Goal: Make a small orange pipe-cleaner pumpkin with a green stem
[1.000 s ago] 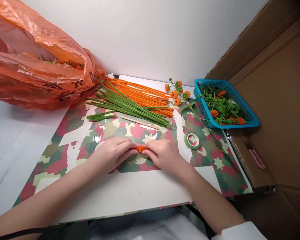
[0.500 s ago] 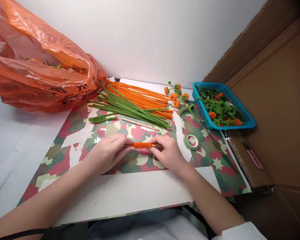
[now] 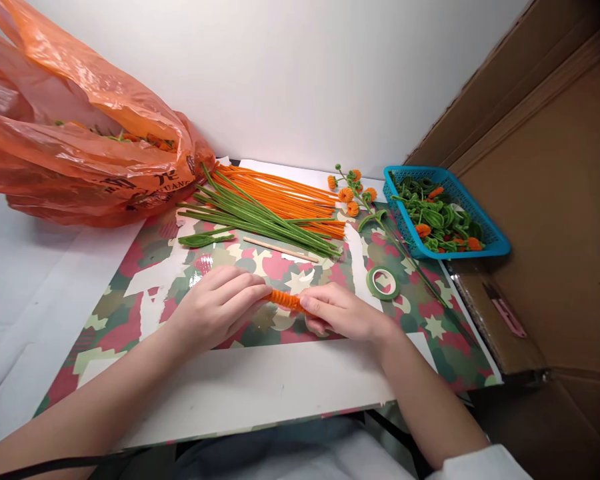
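An orange pipe cleaner coil (image 3: pixel 286 301), wound in tight ridges, spans the gap between my two hands above the table. It slants down to the right. My left hand (image 3: pixel 223 303) is closed round its left end, with the fingertips turned under and partly hidden. At the other end my right hand (image 3: pixel 343 311) pinches the coil, thumb on top and fingers curled below. Whether a stick runs inside the coil cannot be seen now, since both ends are covered. Just beyond my hands lies a thin pale wooden stick (image 3: pixel 280 249).
Green pipe cleaners (image 3: pixel 265 220) lie across orange ones (image 3: pixel 285 191), near a green leaf shape (image 3: pixel 205 239). To the right are green tape (image 3: pixel 383 283), an orange-flowered stem (image 3: pixel 395 237), a blue basket (image 3: pixel 500 248) and a pink-handled cutter (image 3: pixel 510 317). An orange plastic bag (image 3: pixel 95 167) stands left.
My right hand has turned and dropped slightly, its thumb now on the coil's end. The coil has tilted from level, and the dark stick ends beside it are hidden.
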